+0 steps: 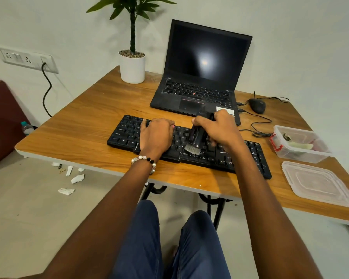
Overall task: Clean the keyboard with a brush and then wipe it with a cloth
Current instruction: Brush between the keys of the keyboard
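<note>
Head view looks down on a wooden counter [93, 109] where a black keyboard [256, 158] lies slantwise near the front edge, its left end farther from the person than its right end. On the left half of the keys the left hand [156, 135] rests palm down with its fingers laid out flat, so its grip is wide and holds nothing; a beaded bracelet [144, 160] circles that wrist. Over the middle of the keyboard, the right hand [220, 127] has its fingers curled round the dark handle of a brush [195, 138], its grip closed on that handle. The brush stands tilted, its pale bristles down and touching the keys near the keyboard's front row. Behind the keyboard, toward the back edge, an open black laptop [201, 73] stands with a dark screen, and a white pot with a green plant [132, 65] sits near the back left corner. A black wired mouse [257, 105] lies to the right of the laptop. Near the right edge is a clear plastic box [298, 146] with a red clasp and some small items inside that I cannot identify; its clear lid [318, 184] lies flat on the counter just in front of it. Scraps of white paper [77, 178] lie on the floor to the left of the counter.
</note>
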